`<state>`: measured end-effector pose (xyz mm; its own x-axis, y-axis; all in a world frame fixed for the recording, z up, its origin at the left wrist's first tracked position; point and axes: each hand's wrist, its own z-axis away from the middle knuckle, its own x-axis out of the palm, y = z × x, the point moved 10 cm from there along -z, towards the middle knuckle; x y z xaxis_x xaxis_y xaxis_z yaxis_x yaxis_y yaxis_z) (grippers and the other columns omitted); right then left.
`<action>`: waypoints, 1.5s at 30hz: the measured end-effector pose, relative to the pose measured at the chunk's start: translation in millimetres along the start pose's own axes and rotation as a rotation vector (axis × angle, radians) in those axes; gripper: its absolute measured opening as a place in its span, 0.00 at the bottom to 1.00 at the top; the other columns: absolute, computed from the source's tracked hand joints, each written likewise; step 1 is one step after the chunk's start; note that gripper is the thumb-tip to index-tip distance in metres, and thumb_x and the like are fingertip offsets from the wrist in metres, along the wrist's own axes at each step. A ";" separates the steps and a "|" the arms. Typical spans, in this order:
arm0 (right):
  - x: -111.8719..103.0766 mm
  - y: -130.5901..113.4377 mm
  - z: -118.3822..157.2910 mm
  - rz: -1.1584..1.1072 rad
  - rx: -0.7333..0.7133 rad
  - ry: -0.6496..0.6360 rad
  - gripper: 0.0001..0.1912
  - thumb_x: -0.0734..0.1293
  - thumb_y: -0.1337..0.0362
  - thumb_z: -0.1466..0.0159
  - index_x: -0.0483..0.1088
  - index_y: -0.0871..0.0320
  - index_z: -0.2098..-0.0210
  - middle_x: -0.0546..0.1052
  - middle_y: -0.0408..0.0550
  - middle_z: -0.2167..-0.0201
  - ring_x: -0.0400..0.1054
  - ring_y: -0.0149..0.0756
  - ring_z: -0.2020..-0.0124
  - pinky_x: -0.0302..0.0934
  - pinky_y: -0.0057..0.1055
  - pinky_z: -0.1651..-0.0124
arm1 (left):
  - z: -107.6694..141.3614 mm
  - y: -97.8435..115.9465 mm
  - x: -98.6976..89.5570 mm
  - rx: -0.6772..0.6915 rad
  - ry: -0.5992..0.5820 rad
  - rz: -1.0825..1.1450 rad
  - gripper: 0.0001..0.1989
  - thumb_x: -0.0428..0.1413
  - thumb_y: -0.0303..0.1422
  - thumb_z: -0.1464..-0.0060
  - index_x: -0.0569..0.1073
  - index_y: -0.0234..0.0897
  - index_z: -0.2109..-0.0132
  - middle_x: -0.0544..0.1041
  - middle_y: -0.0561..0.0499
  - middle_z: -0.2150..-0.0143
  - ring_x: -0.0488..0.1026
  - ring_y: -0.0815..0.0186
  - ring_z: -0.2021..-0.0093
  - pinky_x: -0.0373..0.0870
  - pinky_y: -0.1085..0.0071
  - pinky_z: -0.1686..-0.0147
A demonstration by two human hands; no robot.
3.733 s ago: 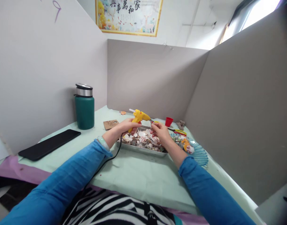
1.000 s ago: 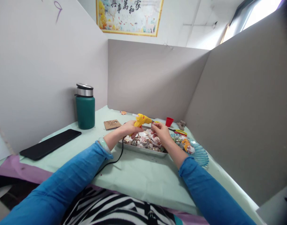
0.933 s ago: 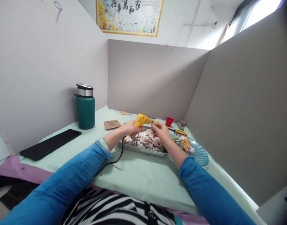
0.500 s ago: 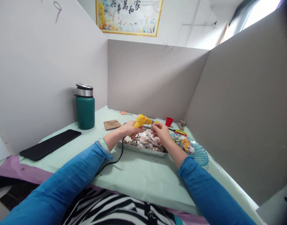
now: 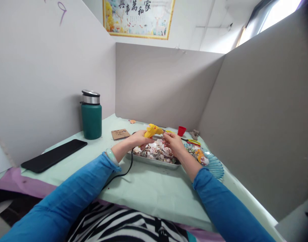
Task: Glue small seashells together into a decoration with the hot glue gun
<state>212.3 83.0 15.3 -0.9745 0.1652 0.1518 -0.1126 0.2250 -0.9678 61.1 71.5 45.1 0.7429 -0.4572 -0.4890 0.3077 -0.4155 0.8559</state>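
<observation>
My left hand (image 5: 140,138) is wrapped round a yellow hot glue gun (image 5: 153,130), whose nozzle points right. A black cord runs down from its handle. At the nozzle tip, my right hand (image 5: 173,143) is closed in a pinch; what its fingers hold is too small and hidden to name. Both hands are above a metal tray (image 5: 154,162) heaped with seashells (image 5: 157,152). To the right of my right hand lies a blue scallop-shaped dish (image 5: 216,165), with small green, orange and white pieces on it.
A green bottle (image 5: 91,121) and a black flat pad (image 5: 54,155) are at left. A brown square card (image 5: 120,134) lies behind my left wrist. Beyond my right hand are a red cup (image 5: 181,131), scissors with yellow-red handles (image 5: 194,142) and a grey lump (image 5: 194,134). Grey partitions (image 5: 164,84) surround the table.
Almost nothing differs. My right hand has shifted very slightly at the nozzle tip, and my left hand keeps its hold on the glue gun.
</observation>
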 end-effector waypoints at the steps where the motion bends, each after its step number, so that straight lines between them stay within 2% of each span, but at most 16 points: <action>1: 0.0 0.6 0.1 -0.004 0.005 0.001 0.05 0.67 0.67 0.44 0.65 0.61 0.71 0.69 0.40 0.79 0.64 0.24 0.83 0.59 0.19 0.85 | -0.3 -0.5 -0.4 -0.003 0.003 0.004 0.08 0.56 0.34 0.55 0.65 0.35 0.73 0.61 0.58 0.88 0.58 0.73 0.86 0.58 0.75 0.81; 7: 3.4 1.0 1.3 -0.008 0.011 -0.031 0.07 0.69 0.66 0.44 0.66 0.61 0.70 0.71 0.42 0.78 0.64 0.24 0.82 0.58 0.19 0.84 | -0.3 -0.6 -2.4 -0.016 0.019 -0.009 0.08 0.56 0.34 0.55 0.65 0.35 0.71 0.61 0.59 0.88 0.58 0.74 0.87 0.57 0.76 0.82; 13: 2.5 0.2 1.8 -0.010 0.021 -0.011 0.04 0.66 0.69 0.43 0.66 0.62 0.70 0.71 0.42 0.79 0.64 0.24 0.83 0.58 0.19 0.85 | 1.6 3.0 -1.1 -0.013 0.015 -0.019 0.08 0.56 0.34 0.55 0.65 0.35 0.72 0.61 0.59 0.88 0.58 0.74 0.86 0.58 0.76 0.81; 25: 0.5 4.7 -2.9 -0.048 0.040 -0.022 0.05 0.67 0.67 0.43 0.65 0.61 0.70 0.70 0.41 0.78 0.64 0.23 0.83 0.59 0.19 0.85 | -2.1 -4.6 -2.9 -0.023 0.024 -0.086 0.08 0.55 0.35 0.55 0.66 0.36 0.71 0.62 0.58 0.88 0.60 0.72 0.86 0.59 0.75 0.80; 33: 4.5 5.6 -1.9 -0.048 0.051 -0.055 0.04 0.67 0.68 0.43 0.66 0.62 0.71 0.70 0.42 0.79 0.63 0.23 0.83 0.58 0.18 0.85 | -0.4 -1.6 -3.2 -0.020 0.039 -0.095 0.08 0.55 0.35 0.55 0.66 0.35 0.70 0.62 0.58 0.88 0.59 0.73 0.85 0.59 0.75 0.80; 38: 1.5 5.9 -2.2 -0.046 0.049 -0.031 0.02 0.65 0.69 0.41 0.66 0.62 0.70 0.71 0.43 0.78 0.64 0.24 0.83 0.59 0.19 0.85 | -0.3 -0.5 -2.5 -0.016 0.028 -0.081 0.09 0.55 0.35 0.55 0.66 0.35 0.71 0.62 0.58 0.87 0.59 0.73 0.85 0.59 0.75 0.80; 45: -0.5 7.0 -4.3 -0.067 0.047 -0.023 0.06 0.68 0.66 0.43 0.65 0.60 0.70 0.70 0.41 0.78 0.63 0.23 0.83 0.58 0.19 0.84 | -0.6 -2.7 -3.4 -0.024 0.037 -0.089 0.08 0.56 0.35 0.56 0.66 0.35 0.71 0.62 0.58 0.87 0.59 0.72 0.86 0.59 0.75 0.81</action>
<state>212.8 88.7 9.3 -0.9686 0.1291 0.2125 -0.1862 0.1898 -0.9640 58.2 74.7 44.5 0.7332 -0.3896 -0.5573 0.3876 -0.4339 0.8133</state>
